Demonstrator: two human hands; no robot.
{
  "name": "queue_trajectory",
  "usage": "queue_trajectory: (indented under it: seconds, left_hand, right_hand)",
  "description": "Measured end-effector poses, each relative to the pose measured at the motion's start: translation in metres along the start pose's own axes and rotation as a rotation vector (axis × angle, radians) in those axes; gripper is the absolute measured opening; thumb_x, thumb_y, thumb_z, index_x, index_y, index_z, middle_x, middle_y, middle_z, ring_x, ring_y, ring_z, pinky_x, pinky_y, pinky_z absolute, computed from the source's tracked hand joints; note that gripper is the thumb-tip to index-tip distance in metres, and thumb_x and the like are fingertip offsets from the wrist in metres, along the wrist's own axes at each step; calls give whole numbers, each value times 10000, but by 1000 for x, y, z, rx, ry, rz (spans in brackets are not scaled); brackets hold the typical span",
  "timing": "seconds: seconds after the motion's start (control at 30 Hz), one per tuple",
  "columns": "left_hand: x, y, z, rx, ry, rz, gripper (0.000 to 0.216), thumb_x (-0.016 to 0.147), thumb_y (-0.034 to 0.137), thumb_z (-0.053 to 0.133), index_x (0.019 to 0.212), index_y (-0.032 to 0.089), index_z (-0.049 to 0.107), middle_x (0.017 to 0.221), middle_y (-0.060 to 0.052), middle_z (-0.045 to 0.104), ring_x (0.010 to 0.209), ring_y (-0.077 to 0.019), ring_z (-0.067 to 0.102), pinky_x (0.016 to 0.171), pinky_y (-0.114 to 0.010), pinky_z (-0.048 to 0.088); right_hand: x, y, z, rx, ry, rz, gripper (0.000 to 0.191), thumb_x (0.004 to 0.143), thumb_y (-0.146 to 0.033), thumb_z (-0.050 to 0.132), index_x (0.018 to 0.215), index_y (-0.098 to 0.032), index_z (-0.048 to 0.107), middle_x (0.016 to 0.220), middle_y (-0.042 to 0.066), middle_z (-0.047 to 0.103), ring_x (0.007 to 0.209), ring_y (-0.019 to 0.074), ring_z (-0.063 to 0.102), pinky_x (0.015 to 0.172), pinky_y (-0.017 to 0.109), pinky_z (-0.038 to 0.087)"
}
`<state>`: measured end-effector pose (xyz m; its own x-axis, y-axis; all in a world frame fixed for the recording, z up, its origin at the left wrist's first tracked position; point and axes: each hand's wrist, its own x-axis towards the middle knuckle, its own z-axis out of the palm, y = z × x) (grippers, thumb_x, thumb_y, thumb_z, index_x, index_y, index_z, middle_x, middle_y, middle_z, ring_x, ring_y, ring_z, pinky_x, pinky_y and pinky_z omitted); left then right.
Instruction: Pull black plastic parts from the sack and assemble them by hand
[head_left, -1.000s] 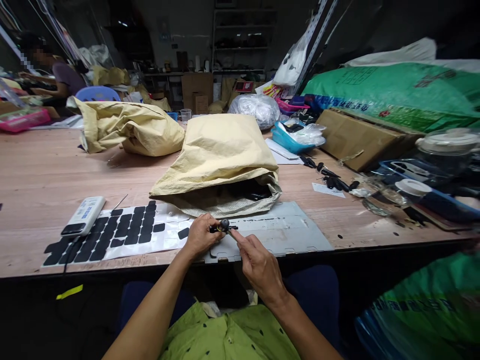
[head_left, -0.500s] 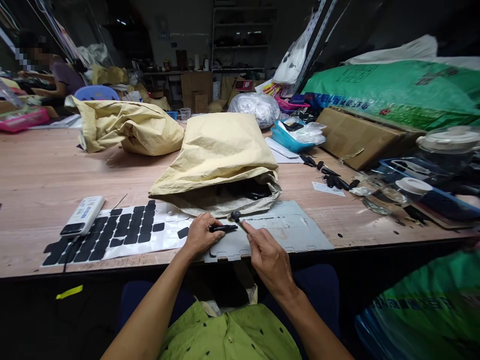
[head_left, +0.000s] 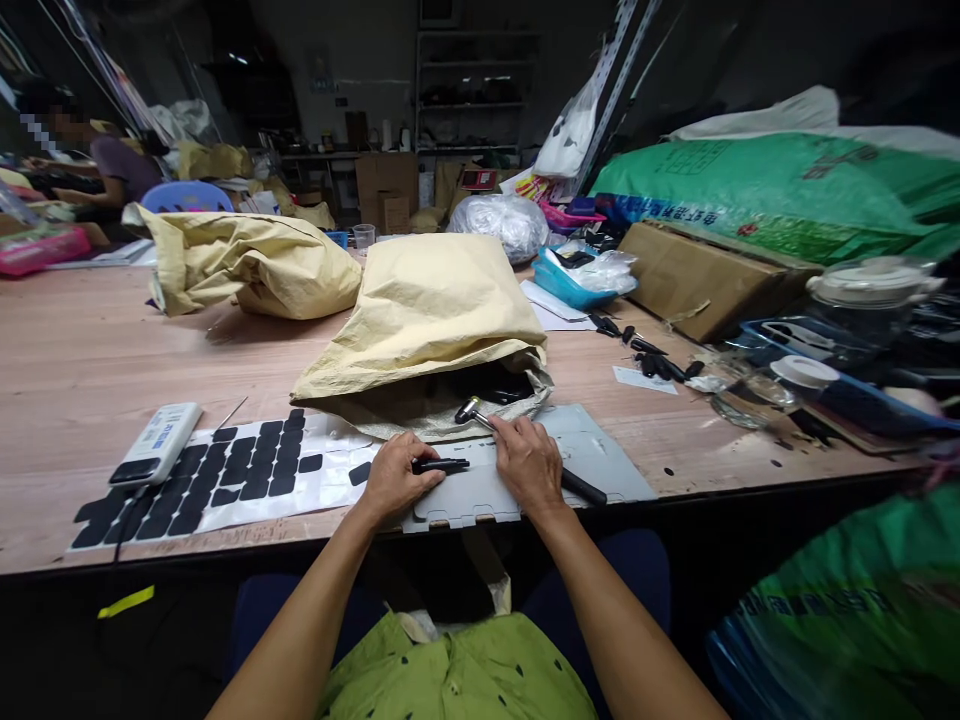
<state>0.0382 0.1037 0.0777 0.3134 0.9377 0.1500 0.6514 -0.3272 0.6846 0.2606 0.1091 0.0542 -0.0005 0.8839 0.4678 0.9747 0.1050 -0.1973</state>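
Observation:
My left hand (head_left: 396, 475) is closed around a slim black pen-like piece (head_left: 448, 464), whose end points right over the grey board (head_left: 480, 500). In my right hand (head_left: 526, 462) is a small hammer (head_left: 585, 488). Its shiny metal head points up and left, close to the mouth of a cream woven sack (head_left: 450, 290), while the black handle sticks out to the right below my palm. Dark pieces show inside the sack's opening, too shadowed to make out. Left of my hands lies a white sheet of black rounded stickers (head_left: 262, 460).
A white power bank-like device (head_left: 159, 440) with a cable rests on the sheet's left end. Behind is another cream sack (head_left: 262, 265). Black parts (head_left: 652, 362), a cardboard box (head_left: 697, 275) and a lidded jar (head_left: 870, 290) occupy the right side. A person (head_left: 112, 165) sits far left.
The hammer has turned in my right hand: its head is higher and its handle now shows to the right. My left hand keeps the black piece. The whole view has shifted slightly.

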Motion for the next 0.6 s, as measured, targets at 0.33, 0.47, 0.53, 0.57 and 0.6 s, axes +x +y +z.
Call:
queue_trajectory:
  seconds: [0.33,0.47,0.53,0.57,0.6]
  left_hand:
    - [-31,7,-6,21,-92,124,165,684,281,822,838,267,763,1108,-48,628,1067,-266,520,933,-413,419]
    - [-70,6,1,135,-88,191,246,644,238,848,866,297,759,1448,-39,478,1307,-346,401,1054,-515,373]
    - [-88,3,10,239,-76,227,264,653,220,836,891,293,749,1546,-32,376,1372,-368,345,1090,-557,339]
    - [-96,1,15,288,-70,249,255,666,216,824,898,283,743,1575,-32,335,1395,-375,321,1103,-570,322]
    - [-102,-1,21,328,-61,270,236,679,214,812,894,270,735,1595,-34,302,1416,-380,299,1114,-577,307]
  right_hand:
    - [0,1,0,-9,-16,-12,320,931,-218,493,1194,-260,671,902,58,603,856,196,462,727,302,297]
    - [0,1,1,-15,-13,-13,319,934,-222,486,1189,-261,674,901,58,604,851,196,458,726,306,301]
    - [-1,2,2,-11,0,-17,326,932,-214,478,1189,-257,673,894,59,602,838,194,453,721,309,301]
    - [-1,2,2,-8,8,-19,330,927,-208,478,1189,-255,672,888,58,601,829,192,451,720,310,301]
    - [-1,2,3,-6,14,-22,332,921,-203,481,1189,-255,672,882,58,599,822,191,449,719,310,301]
